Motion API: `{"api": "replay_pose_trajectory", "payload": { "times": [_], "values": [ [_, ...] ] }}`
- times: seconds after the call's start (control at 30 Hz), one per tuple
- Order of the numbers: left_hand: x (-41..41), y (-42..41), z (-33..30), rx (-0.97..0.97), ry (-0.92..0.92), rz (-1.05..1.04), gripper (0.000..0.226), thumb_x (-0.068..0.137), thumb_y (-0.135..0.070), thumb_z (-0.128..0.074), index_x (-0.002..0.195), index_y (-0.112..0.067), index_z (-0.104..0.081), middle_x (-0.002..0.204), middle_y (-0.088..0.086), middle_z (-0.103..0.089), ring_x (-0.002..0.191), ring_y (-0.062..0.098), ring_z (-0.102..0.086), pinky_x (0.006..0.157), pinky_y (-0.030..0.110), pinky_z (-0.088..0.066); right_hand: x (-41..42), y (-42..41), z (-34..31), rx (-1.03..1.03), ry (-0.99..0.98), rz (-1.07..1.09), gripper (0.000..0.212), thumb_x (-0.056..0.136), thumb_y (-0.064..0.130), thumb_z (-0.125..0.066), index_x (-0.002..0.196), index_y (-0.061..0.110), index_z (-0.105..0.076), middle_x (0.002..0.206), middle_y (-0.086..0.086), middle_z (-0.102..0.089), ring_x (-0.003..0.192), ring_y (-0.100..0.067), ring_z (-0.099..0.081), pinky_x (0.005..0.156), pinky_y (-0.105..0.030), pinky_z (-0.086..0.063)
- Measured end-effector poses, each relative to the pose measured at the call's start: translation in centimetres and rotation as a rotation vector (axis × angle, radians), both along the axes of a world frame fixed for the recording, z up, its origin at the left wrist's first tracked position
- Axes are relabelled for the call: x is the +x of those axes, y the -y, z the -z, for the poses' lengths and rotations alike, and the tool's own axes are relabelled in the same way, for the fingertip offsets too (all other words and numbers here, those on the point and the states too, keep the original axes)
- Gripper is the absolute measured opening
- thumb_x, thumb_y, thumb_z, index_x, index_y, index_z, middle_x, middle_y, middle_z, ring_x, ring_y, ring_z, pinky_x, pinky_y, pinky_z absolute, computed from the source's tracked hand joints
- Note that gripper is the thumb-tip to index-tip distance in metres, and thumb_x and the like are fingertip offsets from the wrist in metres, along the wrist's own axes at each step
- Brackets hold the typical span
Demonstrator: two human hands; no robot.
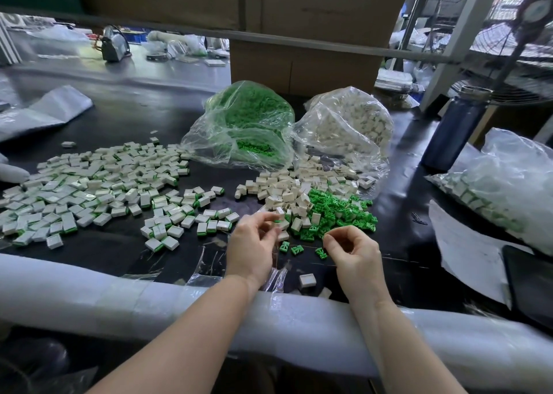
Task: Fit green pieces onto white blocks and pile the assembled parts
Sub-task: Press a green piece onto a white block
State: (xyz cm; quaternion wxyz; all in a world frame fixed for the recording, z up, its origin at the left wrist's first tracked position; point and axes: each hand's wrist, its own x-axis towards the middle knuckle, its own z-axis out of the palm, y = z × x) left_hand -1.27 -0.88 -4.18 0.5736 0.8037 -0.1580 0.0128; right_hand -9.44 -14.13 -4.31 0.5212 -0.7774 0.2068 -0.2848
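Note:
My left hand point(254, 245) has its fingers curled at the near edge of the loose white blocks point(287, 193) and pinches one white block point(280, 212) between thumb and forefinger. My right hand point(354, 254) is curled, its thumb and forefinger tips meeting at the near edge of the loose green pieces point(338, 211); what lies between them is hidden. Three green pieces point(296, 249) lie apart between my hands. The assembled white-and-green parts point(98, 190) spread widely over the left of the table.
Behind the loose piles lie a clear bag of green pieces point(248, 124) and a clear bag of white blocks point(350, 127). A dark bottle point(454, 127) stands at the right, beside another filled bag point(505, 190). One white block point(307, 280) sits by the padded table edge point(119, 289).

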Motion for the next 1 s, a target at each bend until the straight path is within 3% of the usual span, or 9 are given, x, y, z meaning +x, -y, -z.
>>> {"api": "replay_pose_trajectory", "payload": {
  "times": [0.13, 0.23, 0.37, 0.5, 0.57, 0.67, 0.77, 0.87, 1.0],
  "values": [
    [0.7, -0.4, 0.1, -0.013, 0.01, -0.209, 0.023, 0.087, -0.005, -0.06, 0.107, -0.014, -0.066, 0.113, 0.008, -0.054, 0.085, 0.011, -0.056, 0.087, 0.02, -0.047, 0.1, 0.2, 0.2, -0.012, -0.024, 0.068, 0.012, 0.084, 0.01, -0.066, 0.074, 0.016, -0.064, 0.078, -0.007, -0.065, 0.075, -0.022, -0.059, 0.065, -0.025, -0.046],
    [1.0, -0.4, 0.2, 0.091, -0.022, -0.237, 0.031, 0.087, -0.007, -0.06, 0.118, -0.007, -0.06, 0.122, 0.01, -0.039, 0.09, 0.013, -0.048, 0.088, 0.011, -0.033, 0.1, 0.3, 0.2, -0.018, -0.034, 0.112, 0.018, 0.084, 0.01, -0.067, 0.071, 0.021, -0.061, 0.079, -0.006, -0.065, 0.074, -0.021, -0.059, 0.063, -0.023, -0.043],
    [1.0, -0.3, 0.5, 0.238, -0.07, -0.185, 0.043, 0.09, -0.011, -0.057, 0.13, 0.0, -0.048, 0.131, 0.011, -0.029, 0.101, 0.019, -0.045, 0.092, 0.016, -0.031, 0.1, 0.4, 0.2, -0.02, -0.049, 0.123, 0.018, 0.084, 0.011, -0.066, 0.071, 0.022, -0.061, 0.079, -0.006, -0.064, 0.073, -0.018, -0.057, 0.061, -0.02, -0.041],
    [0.8, 0.0, 0.4, 0.358, -0.033, -0.155, 0.046, 0.091, -0.014, -0.055, 0.134, 0.0, -0.043, 0.143, 0.014, -0.022, 0.13, 0.028, -0.03, 0.106, 0.024, -0.023, 0.2, 0.5, 0.4, -0.051, -0.09, 0.107, 0.014, 0.084, 0.01, -0.066, 0.074, 0.019, -0.063, 0.08, -0.007, -0.064, 0.072, -0.017, -0.055, 0.064, -0.023, -0.041],
    [0.7, 0.0, 0.4, 0.391, 0.018, -0.176, 0.046, 0.09, -0.016, -0.058, 0.133, -0.006, -0.047, 0.141, 0.012, -0.027, 0.131, 0.026, -0.025, 0.107, 0.026, -0.021, 0.2, 0.4, 0.4, -0.105, -0.117, 0.1, 0.013, 0.084, 0.01, -0.066, 0.075, 0.018, -0.063, 0.083, -0.006, -0.063, 0.073, -0.016, -0.055, 0.067, -0.024, -0.042],
    [0.4, 0.0, 0.3, 0.415, 0.088, -0.195, 0.031, 0.086, -0.018, -0.063, 0.117, -0.018, -0.06, 0.124, 0.004, -0.04, 0.119, 0.023, -0.032, 0.101, 0.03, -0.027, 0.3, 0.1, 0.4, -0.237, -0.154, 0.056, 0.016, 0.085, 0.007, -0.064, 0.077, 0.021, -0.063, 0.086, 0.002, -0.058, 0.076, -0.011, -0.053, 0.071, -0.019, -0.038],
    [0.2, 0.1, 0.4, 0.447, 0.126, -0.155, 0.019, 0.087, -0.021, -0.062, 0.106, -0.022, -0.063, 0.108, -0.004, -0.038, 0.115, 0.02, -0.035, 0.097, 0.03, -0.027, 0.5, -0.5, 0.4, -0.399, -0.198, -0.03, 0.016, 0.088, 0.008, -0.061, 0.093, 0.019, -0.071, 0.09, 0.008, -0.05, 0.091, -0.014, -0.051, 0.084, -0.023, -0.04],
    [0.3, 0.3, 0.6, 0.482, 0.155, -0.126, 0.02, 0.089, -0.025, -0.059, 0.109, -0.024, -0.064, 0.112, -0.001, -0.044, 0.116, 0.019, -0.036, 0.1, 0.032, -0.029, 0.9, -1.0, 0.4, -0.586, -0.267, -0.101, 0.024, 0.091, 0.018, -0.058, 0.11, 0.027, -0.069, 0.096, 0.008, -0.044, 0.099, -0.014, -0.044, 0.091, -0.03, -0.037],
    [0.6, 0.6, 0.6, 0.485, 0.146, -0.134, 0.022, 0.091, -0.032, -0.056, 0.107, -0.022, -0.066, 0.112, 0.002, -0.053, 0.111, 0.021, -0.043, 0.093, 0.032, -0.034, 1.1, -1.2, 0.1, -0.653, -0.358, -0.155, 0.027, 0.095, 0.029, -0.052, 0.118, 0.037, -0.063, 0.104, 0.007, -0.045, 0.103, -0.014, -0.041, 0.089, -0.031, -0.034]
  ]
}}
